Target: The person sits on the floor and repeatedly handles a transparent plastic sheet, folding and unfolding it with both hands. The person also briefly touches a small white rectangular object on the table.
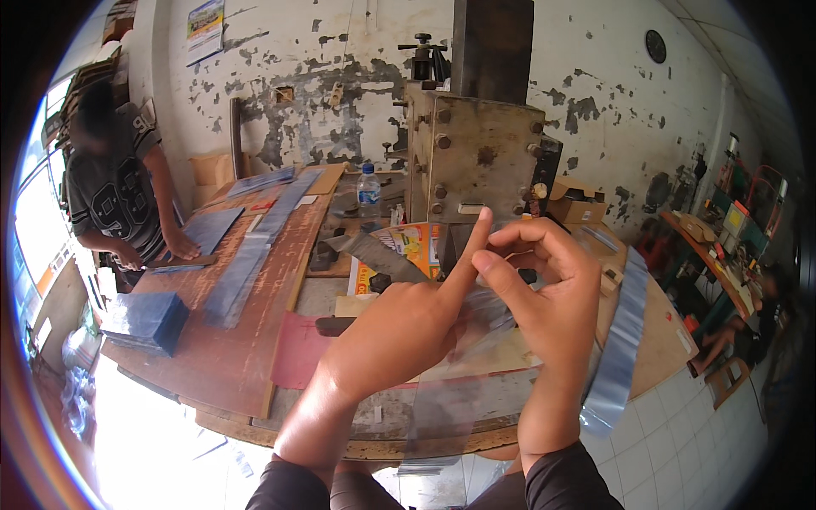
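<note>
My left hand (395,336) is over the middle of the worktable, its index finger stretched out and the other fingers curled on a strip of clear plastic film (438,416). The film hangs down past the table's front edge. My right hand (544,280) is raised beside it, thumb and fingers bent close together near the left index fingertip; what they pinch, if anything, is too fine to make out. A dark, rounded bar end (334,326) sticks out left of my left hand; I cannot tell whether it is held. Beneath lies a pink sheet (297,353).
A bolted metal machine (476,153) stands behind my hands, with a water bottle (368,189) to its left. Stacked bluish film (146,321) and film strips (246,263) lie on the left board, where another person (119,187) works. A long film strip (619,340) lies right.
</note>
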The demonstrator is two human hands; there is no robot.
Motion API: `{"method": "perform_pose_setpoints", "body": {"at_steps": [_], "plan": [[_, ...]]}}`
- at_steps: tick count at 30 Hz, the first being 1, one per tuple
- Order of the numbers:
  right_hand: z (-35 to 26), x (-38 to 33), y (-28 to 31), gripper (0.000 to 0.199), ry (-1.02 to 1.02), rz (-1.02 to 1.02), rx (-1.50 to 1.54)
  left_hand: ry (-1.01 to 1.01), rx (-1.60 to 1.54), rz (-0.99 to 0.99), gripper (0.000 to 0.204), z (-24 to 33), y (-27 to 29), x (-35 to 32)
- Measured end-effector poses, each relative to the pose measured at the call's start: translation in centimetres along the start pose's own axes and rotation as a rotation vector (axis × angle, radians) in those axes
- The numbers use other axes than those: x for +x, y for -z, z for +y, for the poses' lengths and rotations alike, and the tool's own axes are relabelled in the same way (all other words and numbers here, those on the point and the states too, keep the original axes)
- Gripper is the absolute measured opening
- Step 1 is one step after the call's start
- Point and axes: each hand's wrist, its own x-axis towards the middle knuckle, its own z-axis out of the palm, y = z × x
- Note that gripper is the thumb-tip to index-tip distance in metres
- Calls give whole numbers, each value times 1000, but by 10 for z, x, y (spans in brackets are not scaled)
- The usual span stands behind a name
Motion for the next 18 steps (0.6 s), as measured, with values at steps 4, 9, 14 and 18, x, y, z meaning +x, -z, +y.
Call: {"method": "perform_pose_setpoints", "body": {"at_steps": [4,9,14,18], "plan": [[-2,0,8,17,-122,-15,69,72,10,-48,118,3,0,2],[3,2,16,16,-163,-64,195,32,-58,-9,118,4,2,-1],[1,4,17,15,-180,-87,277,-21,-74,6,116,4,5,-3],[-5,5,21,13,-200,-121,255,90,-16,-72,119,11,12,-1]]}}
